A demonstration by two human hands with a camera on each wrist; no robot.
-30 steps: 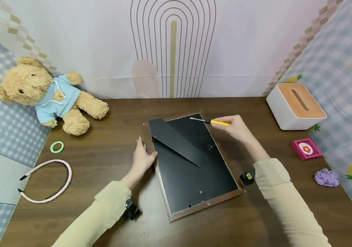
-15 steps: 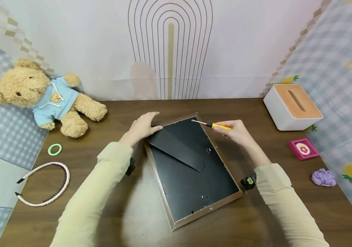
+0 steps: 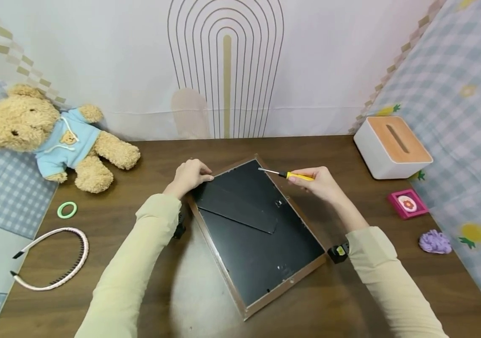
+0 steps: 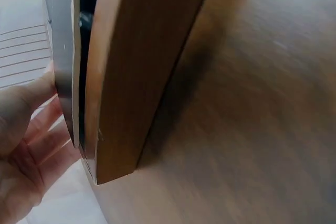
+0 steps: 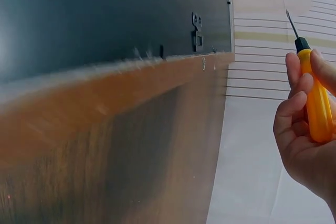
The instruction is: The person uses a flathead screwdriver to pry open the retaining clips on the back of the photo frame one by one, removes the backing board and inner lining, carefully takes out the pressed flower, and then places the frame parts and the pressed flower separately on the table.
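The picture frame (image 3: 282, 287) lies back up on the middle of the table (image 3: 329, 310), turned askew, with one corner reaching towards the table's far edge and another pointing to the near edge. Its black backing (image 3: 242, 258) faces up, and the stand (image 3: 244, 211) slants across it. The left hand (image 3: 188, 178) grips the frame at its far-left corner, thumb on the back and fingers round the edge; the left wrist view shows a dark gap between the thin dark board by the thumb and the wooden side. The right hand (image 3: 319, 182) holds the screwdriver (image 3: 289, 175) by its yellow handle, the blade over the frame's far corner; in the right wrist view the tip looks clear of the wood.

The main risk, I judge, is a slip: the blade points roughly towards the left hand's side, so a hard push could send it skidding across the backing, scratching it or reaching the thumb. Held at one corner only, the frame could also swivel under sideways force. If the left hand's pull falls on the stand rather than the wood, the stand could bend or work loose at its joint
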